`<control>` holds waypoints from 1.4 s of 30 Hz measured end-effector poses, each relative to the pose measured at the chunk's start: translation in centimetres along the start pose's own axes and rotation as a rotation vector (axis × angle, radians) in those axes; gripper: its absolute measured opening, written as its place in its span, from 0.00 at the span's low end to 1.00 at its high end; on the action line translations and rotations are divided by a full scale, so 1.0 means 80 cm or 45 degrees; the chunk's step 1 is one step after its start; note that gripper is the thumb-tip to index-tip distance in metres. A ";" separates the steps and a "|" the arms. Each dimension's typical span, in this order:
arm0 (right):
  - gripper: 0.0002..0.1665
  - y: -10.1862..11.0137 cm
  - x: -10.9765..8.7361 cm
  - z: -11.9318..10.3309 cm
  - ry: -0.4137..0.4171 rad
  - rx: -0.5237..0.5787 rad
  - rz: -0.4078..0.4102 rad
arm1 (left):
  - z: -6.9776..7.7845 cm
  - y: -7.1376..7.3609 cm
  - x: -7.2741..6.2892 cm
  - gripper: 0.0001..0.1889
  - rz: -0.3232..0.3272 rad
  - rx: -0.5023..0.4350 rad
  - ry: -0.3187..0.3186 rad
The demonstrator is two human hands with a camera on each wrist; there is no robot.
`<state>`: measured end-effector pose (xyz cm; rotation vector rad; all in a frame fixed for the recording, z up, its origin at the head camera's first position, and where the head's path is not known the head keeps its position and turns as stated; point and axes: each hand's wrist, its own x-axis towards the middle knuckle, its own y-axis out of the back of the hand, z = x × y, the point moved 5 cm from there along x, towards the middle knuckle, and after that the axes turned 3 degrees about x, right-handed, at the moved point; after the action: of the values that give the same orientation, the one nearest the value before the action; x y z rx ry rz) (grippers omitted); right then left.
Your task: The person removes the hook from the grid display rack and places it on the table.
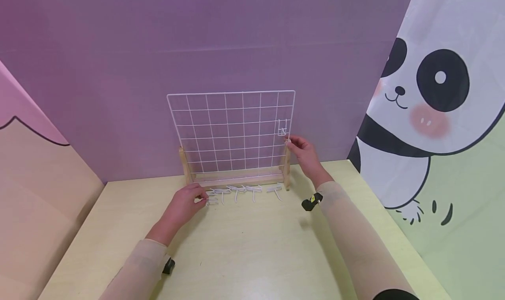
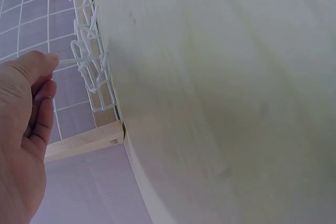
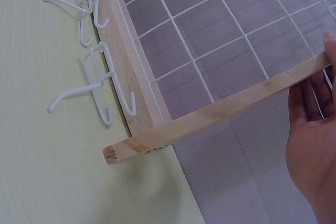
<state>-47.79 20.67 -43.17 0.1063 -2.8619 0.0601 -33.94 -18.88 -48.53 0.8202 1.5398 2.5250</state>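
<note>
A white wire grid panel (image 1: 235, 130) stands upright in a wooden stand (image 1: 185, 165). At the stand's right post (image 3: 220, 109), near its top, my right hand (image 1: 304, 153) grips with the thumb in front and the fingers behind. Just above that hand a white wire hook (image 1: 282, 128) hangs on the grid. My left hand (image 1: 186, 204) is low at the left, pinching the prong of another white hook (image 2: 67, 62) between thumb and fingers. Several more hooks (image 3: 100, 83) lie in a row along the stand's front; the left fingers partly cover the leftmost ones.
The stand rests on a pale wooden table (image 1: 244, 247) near its back edge. Behind it rises a purple backdrop (image 1: 236, 37). A panda picture (image 1: 434, 94) covers the wall to the right, and a pink and peach panel (image 1: 35, 168) is at the left.
</note>
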 end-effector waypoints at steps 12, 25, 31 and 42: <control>0.23 0.001 -0.003 -0.001 -0.029 -0.030 -0.015 | 0.000 -0.004 0.003 0.10 -0.101 -0.010 0.008; 0.23 0.001 -0.003 -0.002 -0.034 -0.036 -0.020 | -0.004 -0.009 0.000 0.09 -0.194 -0.063 0.030; 0.22 0.001 -0.003 -0.002 -0.021 -0.034 -0.018 | -0.006 -0.013 -0.001 0.07 -0.243 -0.080 0.037; 0.23 0.001 -0.004 -0.002 -0.032 -0.041 -0.013 | -0.001 -0.015 -0.001 0.07 -0.239 -0.021 -0.105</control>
<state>-47.44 20.81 -43.10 0.1162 -2.8855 0.0108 -34.20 -18.35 -49.61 0.7301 1.4931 2.3386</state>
